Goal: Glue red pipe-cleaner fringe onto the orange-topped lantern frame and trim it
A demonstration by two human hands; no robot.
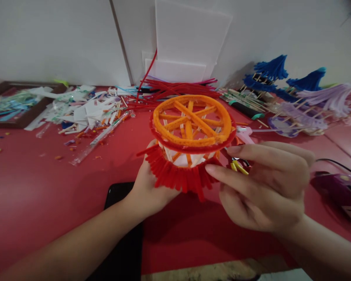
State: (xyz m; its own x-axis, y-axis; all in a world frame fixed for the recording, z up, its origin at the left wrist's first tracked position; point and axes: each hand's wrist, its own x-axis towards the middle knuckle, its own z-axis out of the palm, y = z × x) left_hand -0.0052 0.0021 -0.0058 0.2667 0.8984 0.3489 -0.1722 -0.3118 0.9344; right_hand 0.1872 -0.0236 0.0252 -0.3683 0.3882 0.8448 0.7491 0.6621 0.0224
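Note:
A round model built of pipe cleaners (190,117) is held up over the table, with an orange spoked ring and a red rim on top. Short pale sticks stand between that ring and a skirt of red pipe cleaner pieces (181,175). My left hand (152,187) is closed around the model from below and the left; its fingers are mostly hidden behind the fringe. At the right side, my right hand (266,187) has its fingers apart, one fingertip touching the top of the red skirt. Nothing shows between those fingers.
Red pipe cleaners (175,91) lie at the back. Paper scraps (90,111) and a brown tray (29,117) are left. Blue (269,68) and lilac (324,99) models stand right, near a pink glue gun (245,134), yellow-handled pliers (239,167) and a purple device (339,191). A black phone-like slab (125,246) lies below.

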